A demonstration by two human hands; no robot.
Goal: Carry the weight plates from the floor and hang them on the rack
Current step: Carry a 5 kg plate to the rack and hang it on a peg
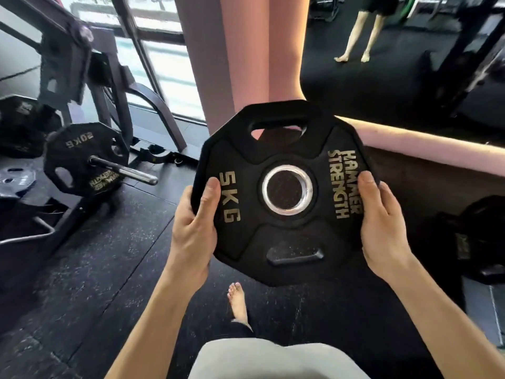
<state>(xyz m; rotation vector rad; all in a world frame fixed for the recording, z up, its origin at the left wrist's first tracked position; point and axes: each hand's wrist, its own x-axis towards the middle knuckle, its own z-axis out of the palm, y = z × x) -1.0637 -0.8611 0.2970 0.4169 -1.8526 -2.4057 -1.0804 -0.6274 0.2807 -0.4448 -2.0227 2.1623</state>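
The 5 kg plate (284, 187) was gripped at both edges by my left hand (191, 231) and right hand (382, 228), fingers curled around it, right of the rack peg (123, 170).

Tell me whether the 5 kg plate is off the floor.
Off the floor: both hands, left and right, hold the plate by its edges.

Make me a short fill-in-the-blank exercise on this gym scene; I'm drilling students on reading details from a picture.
1. The plate held in both hands is marked ____ KG.
2. The left hand and the right hand grip it at opposite ____.
3. The plate on the rack's peg at left is marked ____ KG.
4. The brand on the held plate reads HAMMER ____.

Missing words: 5; edges; 20; STRENGTH
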